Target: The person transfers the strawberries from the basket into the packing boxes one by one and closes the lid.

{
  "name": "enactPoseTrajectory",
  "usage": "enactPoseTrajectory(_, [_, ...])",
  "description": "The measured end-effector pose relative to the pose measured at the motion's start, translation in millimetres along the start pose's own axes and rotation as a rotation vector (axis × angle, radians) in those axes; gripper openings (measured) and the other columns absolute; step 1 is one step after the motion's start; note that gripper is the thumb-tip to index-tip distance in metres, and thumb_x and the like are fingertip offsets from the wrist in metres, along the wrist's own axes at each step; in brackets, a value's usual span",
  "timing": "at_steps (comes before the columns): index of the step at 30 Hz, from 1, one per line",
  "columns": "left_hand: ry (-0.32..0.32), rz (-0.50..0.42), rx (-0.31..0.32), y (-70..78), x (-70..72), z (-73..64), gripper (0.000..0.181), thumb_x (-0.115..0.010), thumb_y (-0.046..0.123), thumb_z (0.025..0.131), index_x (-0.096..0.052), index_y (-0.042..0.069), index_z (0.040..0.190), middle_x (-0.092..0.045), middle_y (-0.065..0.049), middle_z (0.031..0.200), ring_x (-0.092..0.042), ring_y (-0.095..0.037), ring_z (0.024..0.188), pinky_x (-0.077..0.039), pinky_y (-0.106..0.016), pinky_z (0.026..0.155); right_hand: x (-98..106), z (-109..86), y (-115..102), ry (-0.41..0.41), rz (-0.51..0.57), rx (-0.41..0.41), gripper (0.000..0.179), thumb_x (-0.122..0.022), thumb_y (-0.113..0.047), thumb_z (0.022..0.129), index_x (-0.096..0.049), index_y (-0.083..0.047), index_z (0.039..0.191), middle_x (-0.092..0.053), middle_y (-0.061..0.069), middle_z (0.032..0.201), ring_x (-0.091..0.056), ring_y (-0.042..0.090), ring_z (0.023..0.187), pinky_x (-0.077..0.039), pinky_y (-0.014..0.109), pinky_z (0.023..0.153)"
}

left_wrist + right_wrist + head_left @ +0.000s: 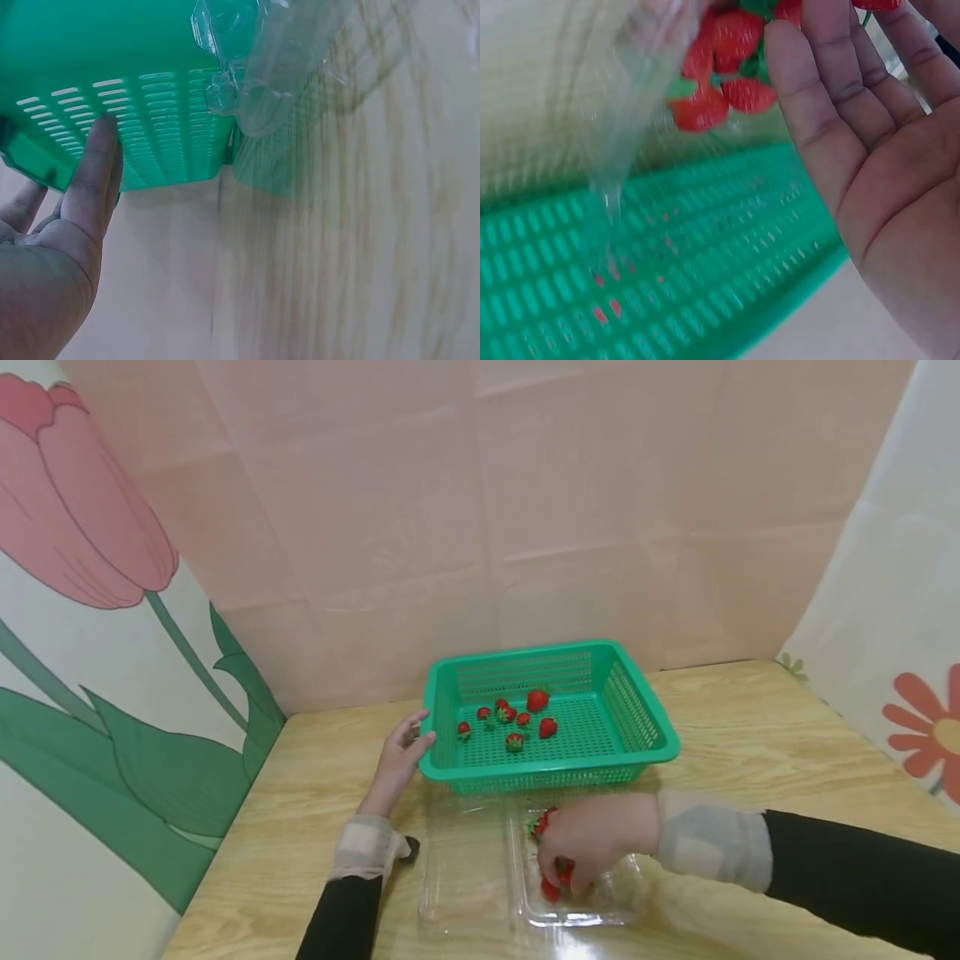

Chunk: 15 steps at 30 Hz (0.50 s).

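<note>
Nearest me, the clear box [528,885] lay on the table [292,835], its lid [467,868] folded back to the left. My right hand [592,835] reached down into it, fingers curled among the strawberries [551,890]; I couldn't tell whether I was pinching 1. My left hand [396,764], fingers apart, touched the left end of the green basket [555,769] just beyond, where about 8 more berries [548,727] lay. I judged this the packing step: the next move called for settling any held berry gently, then picking another from the basket.
</note>
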<state>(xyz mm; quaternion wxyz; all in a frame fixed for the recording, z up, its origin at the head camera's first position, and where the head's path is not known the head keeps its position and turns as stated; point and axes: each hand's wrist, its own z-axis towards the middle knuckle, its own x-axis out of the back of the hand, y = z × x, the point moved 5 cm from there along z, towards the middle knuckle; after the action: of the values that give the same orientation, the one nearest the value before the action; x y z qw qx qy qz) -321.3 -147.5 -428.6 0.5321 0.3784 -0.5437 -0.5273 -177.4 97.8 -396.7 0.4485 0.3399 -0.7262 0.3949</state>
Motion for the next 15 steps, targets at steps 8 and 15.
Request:
enactPoseTrajectory(8, [0.008,0.006,-0.012,-2.5,0.4,2.2,0.049,-0.063,0.038,0.095,-0.051,0.027,0.141,-0.057,-0.011,0.128,-0.055,-0.028,0.116,-0.046,-0.048,0.093,-2,8.4,-21,-0.098,-0.063,-0.070,0.024,-0.079,-0.007,0.069,-0.070,-0.028,0.076,-0.049,-0.024,0.064,-0.044,-0.002,0.061,-0.038,0.014,0.057])
enactPoseTrajectory(15, [-0.032,0.008,0.007,4.3,0.3,-1.5,0.052,-0.060,0.033,0.098,-0.045,0.021,0.146,-0.053,-0.015,0.134,-0.051,-0.031,0.121,-0.044,-0.049,0.097,-8,11.9,-29,-0.074,-0.191,-0.002,0.031,-0.068,0.002,0.060,-0.057,-0.027,0.056,-0.035,-0.020,0.051,-0.032,0.001,0.053,-0.029,0.017,0.049])
